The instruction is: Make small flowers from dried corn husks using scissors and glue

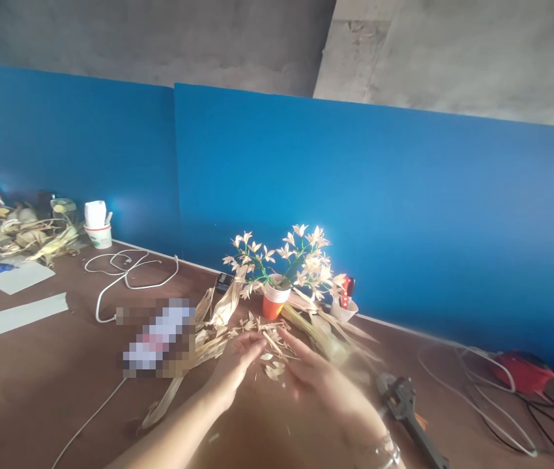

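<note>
My left hand (238, 361) is over the table with thumb and fingertips drawn together. Whatever they may pinch is too small to make out. Facing it, my right hand (313, 368) has its fingers stretched out and holds nothing visible. Between the two lies a thin pale strip (272, 342), and loose husk flowers (252, 322) are scattered just beyond. Behind them stands an orange and white paper cup (276, 303) holding green stems with cream husk flowers (313, 264). Dried corn husks (225, 306) spread to both sides of the cup.
On the right lie a dark clamp-like tool (407, 404), a red object (524, 372) and looped cables. A blurred-out item (160, 335), a white cable (125, 273) and a white cup (98, 234) are on the left. A blue partition (379, 195) borders the table's back edge.
</note>
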Action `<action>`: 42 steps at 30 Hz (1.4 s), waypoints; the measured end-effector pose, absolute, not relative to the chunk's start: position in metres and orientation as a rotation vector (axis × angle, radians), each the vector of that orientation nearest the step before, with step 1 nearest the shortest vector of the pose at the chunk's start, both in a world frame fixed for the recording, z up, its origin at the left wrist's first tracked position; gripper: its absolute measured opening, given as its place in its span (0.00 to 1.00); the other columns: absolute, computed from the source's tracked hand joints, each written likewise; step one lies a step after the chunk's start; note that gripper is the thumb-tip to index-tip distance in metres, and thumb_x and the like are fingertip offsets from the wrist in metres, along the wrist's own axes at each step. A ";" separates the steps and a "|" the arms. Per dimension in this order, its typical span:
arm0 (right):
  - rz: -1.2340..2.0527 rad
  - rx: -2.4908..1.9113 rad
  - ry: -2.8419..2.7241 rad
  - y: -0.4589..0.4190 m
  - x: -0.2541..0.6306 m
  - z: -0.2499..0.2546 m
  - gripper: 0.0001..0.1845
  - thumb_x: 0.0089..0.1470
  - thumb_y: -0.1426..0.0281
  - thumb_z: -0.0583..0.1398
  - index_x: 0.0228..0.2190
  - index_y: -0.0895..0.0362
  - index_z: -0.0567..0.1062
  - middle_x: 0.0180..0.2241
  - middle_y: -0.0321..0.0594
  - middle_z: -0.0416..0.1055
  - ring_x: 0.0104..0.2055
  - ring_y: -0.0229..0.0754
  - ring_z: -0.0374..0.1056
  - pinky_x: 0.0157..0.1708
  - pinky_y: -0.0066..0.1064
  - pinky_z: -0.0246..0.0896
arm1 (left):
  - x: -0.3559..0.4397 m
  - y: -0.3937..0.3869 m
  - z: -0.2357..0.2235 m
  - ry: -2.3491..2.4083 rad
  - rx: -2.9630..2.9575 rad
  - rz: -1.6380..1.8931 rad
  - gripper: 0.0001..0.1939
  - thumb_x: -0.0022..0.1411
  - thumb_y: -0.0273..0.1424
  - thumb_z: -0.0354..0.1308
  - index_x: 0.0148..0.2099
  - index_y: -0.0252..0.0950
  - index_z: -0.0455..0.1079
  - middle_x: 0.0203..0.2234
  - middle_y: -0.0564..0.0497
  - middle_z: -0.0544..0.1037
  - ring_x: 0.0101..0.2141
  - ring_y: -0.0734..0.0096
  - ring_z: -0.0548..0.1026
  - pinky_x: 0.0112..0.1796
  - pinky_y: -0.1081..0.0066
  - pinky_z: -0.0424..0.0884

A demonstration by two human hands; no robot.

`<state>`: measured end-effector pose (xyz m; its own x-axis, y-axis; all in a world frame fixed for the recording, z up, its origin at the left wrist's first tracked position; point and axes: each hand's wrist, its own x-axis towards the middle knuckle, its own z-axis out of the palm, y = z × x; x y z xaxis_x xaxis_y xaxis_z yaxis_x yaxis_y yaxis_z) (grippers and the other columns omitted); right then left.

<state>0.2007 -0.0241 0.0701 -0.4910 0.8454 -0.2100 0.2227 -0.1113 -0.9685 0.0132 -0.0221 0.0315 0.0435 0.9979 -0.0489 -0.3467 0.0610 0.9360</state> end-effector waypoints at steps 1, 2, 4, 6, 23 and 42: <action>1.613 -1.188 -1.717 -0.023 0.200 0.066 0.30 0.57 0.59 0.54 0.61 0.49 0.61 0.23 0.35 0.68 0.22 0.35 0.56 0.21 0.26 0.49 | 0.014 -0.023 0.031 0.929 0.935 1.280 0.12 0.48 0.40 0.66 0.30 0.36 0.75 0.22 0.54 0.75 0.27 0.70 0.71 0.32 0.72 0.66; 1.568 -1.195 -1.760 -0.021 0.199 0.063 0.28 0.57 0.59 0.54 0.58 0.50 0.65 0.24 0.37 0.69 0.23 0.36 0.58 0.23 0.27 0.53 | 0.014 -0.023 0.030 0.916 0.952 1.265 0.11 0.49 0.39 0.65 0.31 0.36 0.75 0.24 0.53 0.77 0.30 0.68 0.72 0.35 0.71 0.67; 1.470 -1.217 -1.829 -0.017 0.197 0.057 0.24 0.57 0.61 0.54 0.54 0.52 0.71 0.26 0.39 0.72 0.25 0.38 0.62 0.25 0.29 0.58 | 0.015 -0.022 0.028 0.924 1.015 1.241 0.11 0.51 0.38 0.63 0.32 0.36 0.75 0.28 0.51 0.79 0.33 0.65 0.74 0.38 0.69 0.67; 1.397 -1.249 -1.885 -0.015 0.196 0.055 0.23 0.57 0.64 0.53 0.53 0.53 0.73 0.29 0.40 0.74 0.27 0.39 0.65 0.28 0.30 0.62 | 0.014 -0.021 0.026 0.977 1.115 1.230 0.10 0.52 0.38 0.61 0.31 0.35 0.75 0.27 0.51 0.78 0.32 0.65 0.74 0.36 0.69 0.67; 0.399 -1.589 -2.250 -0.028 0.151 0.026 0.34 0.47 0.73 0.59 0.57 0.46 0.67 0.42 0.45 0.75 0.30 0.42 0.72 0.29 0.28 0.66 | 0.021 -0.018 0.015 1.291 0.814 1.328 0.10 0.44 0.34 0.54 0.17 0.39 0.57 0.10 0.61 0.59 0.15 0.77 0.58 0.19 0.76 0.54; 0.856 -1.345 -1.941 -0.025 0.164 0.037 0.29 0.47 0.69 0.59 0.53 0.53 0.73 0.31 0.41 0.74 0.31 0.43 0.67 0.35 0.32 0.63 | 0.016 -0.020 0.022 1.304 1.001 1.331 0.12 0.47 0.37 0.58 0.18 0.37 0.63 0.11 0.60 0.60 0.16 0.76 0.58 0.20 0.76 0.54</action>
<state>0.1639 -0.0249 0.0373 -0.2897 0.9490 0.1246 0.5476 0.2712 -0.7916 0.0161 -0.0201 0.0215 -0.1779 0.9812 -0.0751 -0.0952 0.0588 0.9937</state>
